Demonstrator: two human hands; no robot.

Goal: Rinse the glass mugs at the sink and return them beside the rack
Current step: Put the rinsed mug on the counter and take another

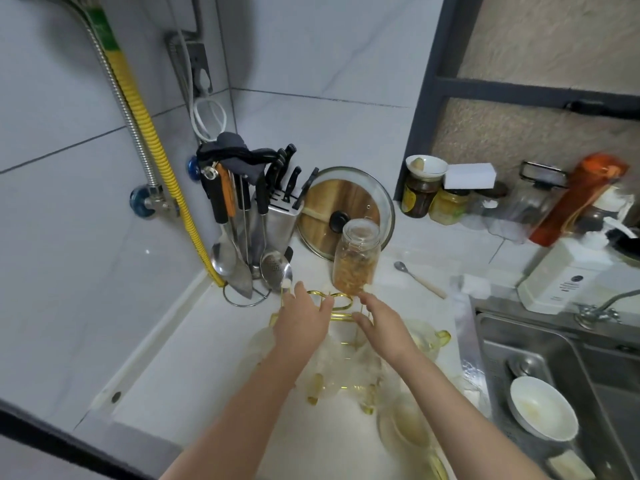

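At the far left, a yellow corrugated hose (145,140) is run down the tiled wall to the white stone worktop (180,368). Beside it, a wire utensil stand hung with steel ladles and spatulas (239,237) is placed, with a steel knife block holding black-handled knives (280,206) just behind. The left hand (303,323) is laid with straight, spread fingers on the top of the gold wire mug rack (337,306); nothing is gripped. Clear glass mugs with amber handles (332,379) are seen on and around the rack, below both forearms, blurred. The right hand (384,327) is extended to the rack's right side, fingers relaxed and uncurled; whether a wire is pinched cannot be told. Behind the rack, a clear glass jar of orange-brown contents (356,261) is stood before a round glass lid with wooden disc (346,213). A small wooden-handled spoon (419,278) is laid further right. At the far right, a white bowl (543,410) is held in the stainless steel sink (595,362)
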